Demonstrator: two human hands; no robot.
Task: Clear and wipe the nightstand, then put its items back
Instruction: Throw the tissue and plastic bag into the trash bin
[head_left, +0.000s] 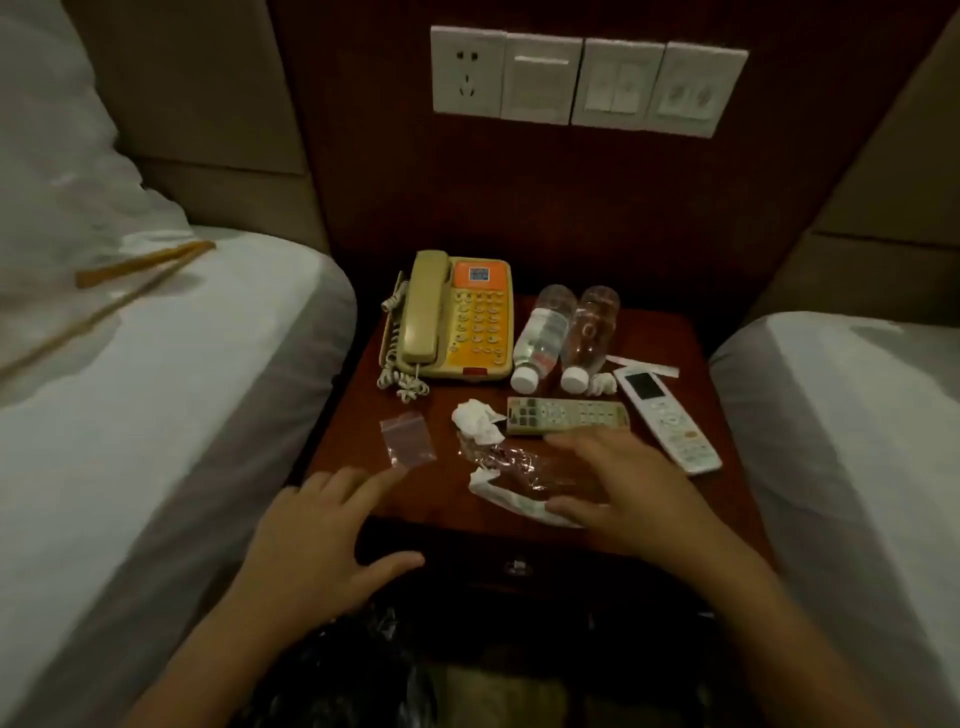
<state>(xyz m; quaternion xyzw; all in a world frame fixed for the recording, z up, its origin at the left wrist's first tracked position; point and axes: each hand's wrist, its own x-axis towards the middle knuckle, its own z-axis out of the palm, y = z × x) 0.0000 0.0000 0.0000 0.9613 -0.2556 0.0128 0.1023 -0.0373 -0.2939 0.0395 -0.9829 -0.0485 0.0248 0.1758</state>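
The nightstand (665, 338), set between two beds (171, 374), is still covered: a phone (457, 322) at the back left, two bottles (540, 332) laid beside it, two remotes (566, 415) at the right, and tissue (475, 421), a wrapper (514, 467) and a small bag (408, 439) toward the front. Clearing is judged to be only starting. The left hand (317, 540) is held open near the bag, the right hand (628, 488) is spread over the wrapper with nothing gripped, so the litter is probably to be pinched up first.

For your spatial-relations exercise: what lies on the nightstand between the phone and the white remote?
In the head view, two water bottles lie side by side between the phone and the white remote.
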